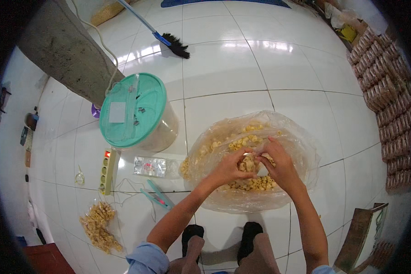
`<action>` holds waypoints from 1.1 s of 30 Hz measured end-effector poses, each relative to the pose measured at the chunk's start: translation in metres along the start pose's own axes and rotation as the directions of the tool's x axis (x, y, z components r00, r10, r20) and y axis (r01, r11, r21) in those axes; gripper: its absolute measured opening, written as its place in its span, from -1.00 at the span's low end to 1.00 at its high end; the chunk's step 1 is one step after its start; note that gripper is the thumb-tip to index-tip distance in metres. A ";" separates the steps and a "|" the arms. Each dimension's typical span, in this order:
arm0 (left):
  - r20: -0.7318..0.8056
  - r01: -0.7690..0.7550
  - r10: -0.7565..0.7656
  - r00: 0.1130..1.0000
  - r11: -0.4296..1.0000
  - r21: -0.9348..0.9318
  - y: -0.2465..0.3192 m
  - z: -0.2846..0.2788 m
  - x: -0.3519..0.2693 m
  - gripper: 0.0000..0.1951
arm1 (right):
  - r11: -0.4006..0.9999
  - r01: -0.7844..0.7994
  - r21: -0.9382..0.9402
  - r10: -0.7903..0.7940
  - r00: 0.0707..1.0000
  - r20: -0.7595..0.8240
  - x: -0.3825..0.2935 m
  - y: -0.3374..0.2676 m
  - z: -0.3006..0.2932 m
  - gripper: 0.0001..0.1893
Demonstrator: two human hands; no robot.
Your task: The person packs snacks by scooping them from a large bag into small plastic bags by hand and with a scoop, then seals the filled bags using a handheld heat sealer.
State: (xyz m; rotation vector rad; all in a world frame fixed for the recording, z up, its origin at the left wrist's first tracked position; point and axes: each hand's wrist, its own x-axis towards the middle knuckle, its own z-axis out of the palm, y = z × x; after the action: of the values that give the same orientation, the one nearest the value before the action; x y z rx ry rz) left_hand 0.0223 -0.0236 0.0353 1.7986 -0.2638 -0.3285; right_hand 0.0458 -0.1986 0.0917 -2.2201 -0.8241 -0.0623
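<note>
A large clear plastic bag [260, 202] lies open on the floor before me, with yellow tube-shaped snack pieces [250, 185] inside. Over its mouth, my left hand [229, 166] curls around a small clear bag of snack pieces [248, 163]. The fingers of my right hand [278, 164] pinch the upper edge of that small bag. Part of the small bag is hidden by my fingers. To the left, a light-blue hand-held heat sealer [156, 195] rests on the tiles beside a pack of clear plastic bags [150, 166].
A clear tub with a green lid [147, 109] stands left of the big bag. Near it are a power strip [107, 173] and a pile of small filled bags [100, 226]. Stacked packets [394, 113] line the right side. A broom [173, 44] lies beyond.
</note>
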 end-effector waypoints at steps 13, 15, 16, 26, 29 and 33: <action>0.071 0.050 -0.023 0.997 0.911 -0.410 -0.024 0.009 0.005 -0.50 | 0.981 -0.160 0.108 0.160 0.987 0.006 0.000 0.017 0.000 -0.92; 0.093 0.046 -0.020 0.995 0.958 -0.283 -0.043 0.003 0.004 -0.48 | 0.985 -0.152 0.086 0.151 0.988 0.016 0.003 0.017 0.003 -0.92; 0.121 0.037 -0.018 0.993 0.987 -0.156 -0.053 -0.001 0.001 -0.47 | 0.985 -0.145 0.097 0.144 0.989 0.017 0.006 0.016 0.005 -0.92; -0.160 0.060 -0.121 0.980 0.938 -0.342 -0.039 -0.017 -0.007 -0.54 | 0.870 -0.147 -0.470 0.361 0.839 0.407 -0.059 0.094 0.077 -0.39; -0.168 0.060 -0.143 0.975 0.904 -0.423 -0.037 -0.019 -0.008 -0.55 | 0.857 -0.094 -0.507 0.352 0.826 0.441 -0.052 0.096 0.074 -0.39; -0.169 0.076 -0.156 0.973 0.912 -0.403 -0.038 -0.021 -0.011 -0.55 | 0.754 0.047 -0.655 0.099 0.978 0.184 -0.044 0.099 0.049 -0.48</action>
State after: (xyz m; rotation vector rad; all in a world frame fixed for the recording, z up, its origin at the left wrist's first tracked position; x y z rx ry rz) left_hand 0.0198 0.0082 0.0044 1.4348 0.0520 -0.2620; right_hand 0.0580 -0.2401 -0.0192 -2.9503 -0.9922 -0.1254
